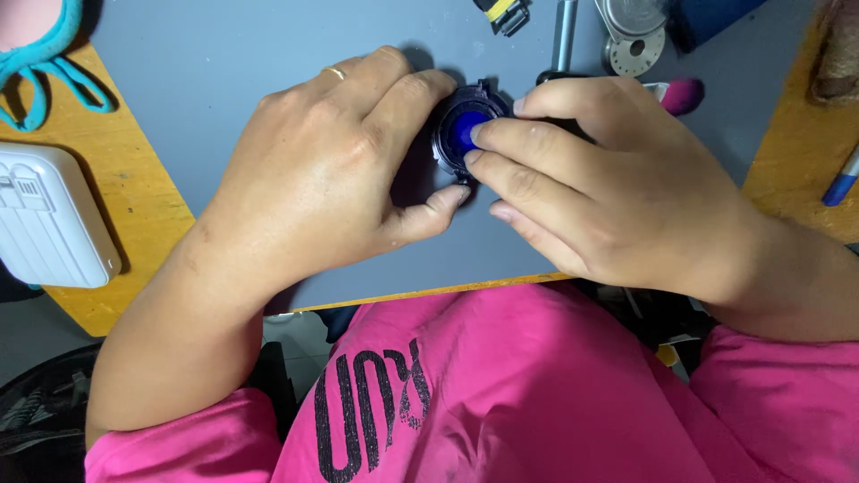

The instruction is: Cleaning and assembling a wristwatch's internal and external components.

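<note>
Dark plastic round housing point(467, 134) with a blue centre disc point(465, 131) sits on the grey mat point(233, 72), toward its far edge and about midway between its side edges. Left hand point(327, 170) cups the rim, thumb and curled fingers pressed against its side. Right hand point(608, 170) pinches the opposite rim, index fingertip pressing the blue disc. Judged light, rigid, smooth-edged, probably somewhat slippery; thin tabs may be fragile. Best held by the outer rim. Metal discs point(633, 36) lie at the far edge.
</note>
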